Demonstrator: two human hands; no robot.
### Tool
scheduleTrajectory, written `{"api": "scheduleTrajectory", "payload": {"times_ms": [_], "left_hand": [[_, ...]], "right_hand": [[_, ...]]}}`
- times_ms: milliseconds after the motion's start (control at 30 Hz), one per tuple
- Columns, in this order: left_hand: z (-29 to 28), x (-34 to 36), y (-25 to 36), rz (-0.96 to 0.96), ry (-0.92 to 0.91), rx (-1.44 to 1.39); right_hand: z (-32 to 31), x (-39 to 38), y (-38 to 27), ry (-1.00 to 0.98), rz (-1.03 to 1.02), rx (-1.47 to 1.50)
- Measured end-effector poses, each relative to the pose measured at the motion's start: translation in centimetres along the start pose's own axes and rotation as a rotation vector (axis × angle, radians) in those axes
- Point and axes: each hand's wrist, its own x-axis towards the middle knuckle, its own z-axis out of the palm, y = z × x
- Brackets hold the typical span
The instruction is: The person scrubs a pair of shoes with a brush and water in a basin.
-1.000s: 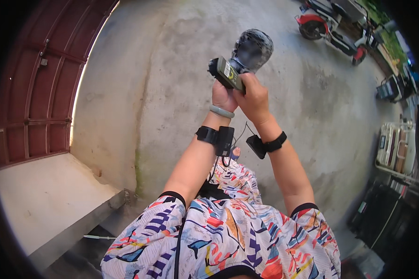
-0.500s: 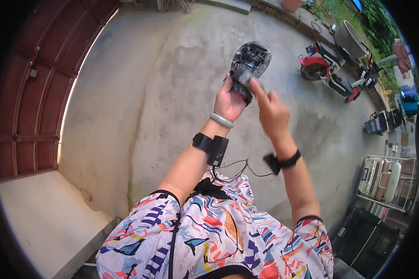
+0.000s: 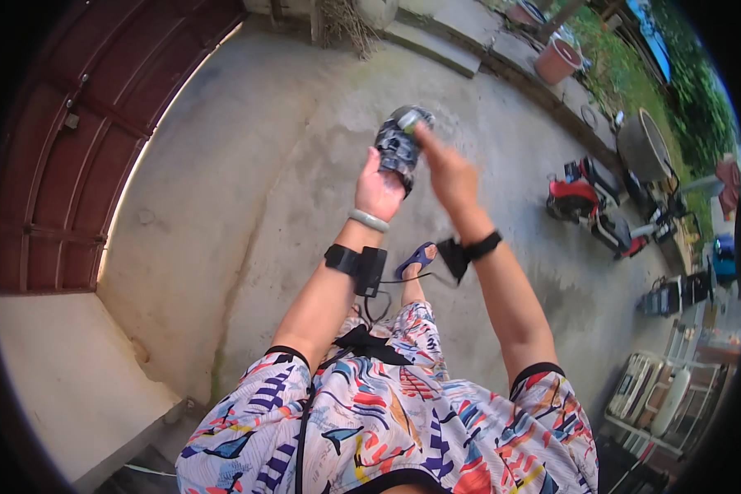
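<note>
As the mottled black-and-grey shoe [image 3: 393, 150] is held above the concrete floor [image 3: 296, 140], its near end gripped by the left hand's [image 3: 379, 194] fingers, too hard a push from the right hand [image 3: 454, 179], grasping a blurred pale-green object [image 3: 409, 122] over it, could twist it loose; the left palm faces up.

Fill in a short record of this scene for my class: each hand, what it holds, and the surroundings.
Left hand: holds a dark patterned shoe
Right hand: holds a small, blurred pale-green item over the shoe; contact unclear
Left wrist: pale bangle
Ground: grey concrete
Picture left: dark-red gate
Picture right: red-and-black scooter, pinkish bucket
</note>
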Motion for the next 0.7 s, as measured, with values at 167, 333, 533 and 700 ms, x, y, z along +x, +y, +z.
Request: {"api": "scheduleTrajectory", "payload": {"times_ms": [167,333,533,700], "left_hand": [[-0.9,9.7,1.8,0.106,-0.063,-0.032],[2.2,17.2,0.6,0.276,0.094,0.002],[6.2,31.8,-1.5,0.161,-0.028,-0.034],[7.1,41.4,-0.9,0.171,0.031,-0.069]], "right_hand": [[4.1,8.0,6.9,-0.176,-0.057,0.003],[5.3,14.1,10.8,-0.182,-0.096,0.169],[5.9,27.8,21.6,-0.184,-0.008,0.11],[8.1,31.3,25.8,-0.264,-0.191,0.208]]}}
